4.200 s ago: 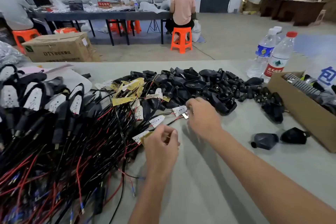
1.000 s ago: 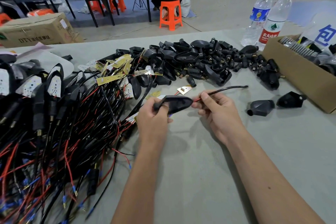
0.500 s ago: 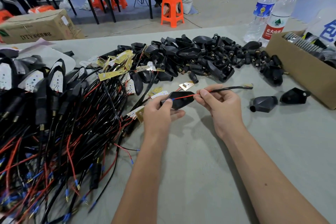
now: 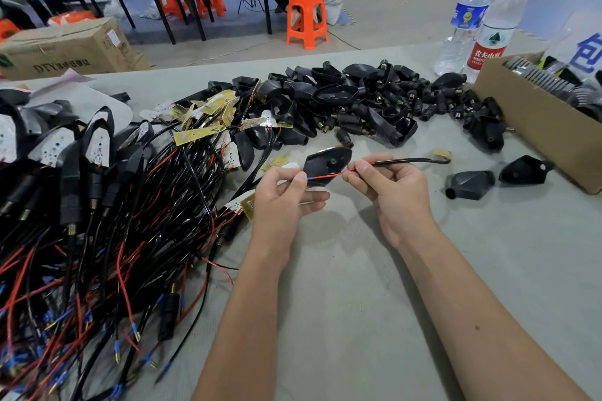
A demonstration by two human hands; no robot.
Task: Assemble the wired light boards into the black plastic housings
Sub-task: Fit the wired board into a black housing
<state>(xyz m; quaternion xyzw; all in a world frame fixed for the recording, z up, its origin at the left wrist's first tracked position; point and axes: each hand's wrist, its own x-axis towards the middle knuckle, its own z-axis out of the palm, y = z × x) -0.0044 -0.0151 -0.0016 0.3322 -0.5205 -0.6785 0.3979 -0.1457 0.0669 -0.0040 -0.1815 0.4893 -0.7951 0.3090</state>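
Cardboard box (image 4: 534,127) at 2 o'clock on the grey worktop (image 4: 358,286), open top; holds rows of grey ribbed parts (image 4: 553,81) and some dark pieces, not identifiable. Two water bottles (image 4: 482,19) stand just beyond it, one blue label, one red. A second, closed carton (image 4: 68,49) sits on the floor at 10 o'clock.

Pile of empty black housings (image 4: 358,101) at 12 o'clock; two loose housings (image 4: 495,181) at 3 o'clock, near the box. From 8 to 10 o'clock, a heap of wired light boards (image 4: 97,189), red and black leads, several already seated in housings.

Left hand (image 4: 283,202): grip is a thumb-and-forefinger pinch on the blue-tipped end of a red wire (image 4: 325,176); remaining fingers extended, loosely curved beneath. Right hand (image 4: 391,192): grip pinches the same lead where the red wire meets its black sleeve (image 4: 413,160); other fingers curled. The sleeve runs out toward 2 o'clock, free end apart from the worktop.

One black housing (image 4: 325,163) sits between the hands at centre, just behind the red wire, closed back with a small hole facing the camera. Whether the left fingers also support it cannot be told.
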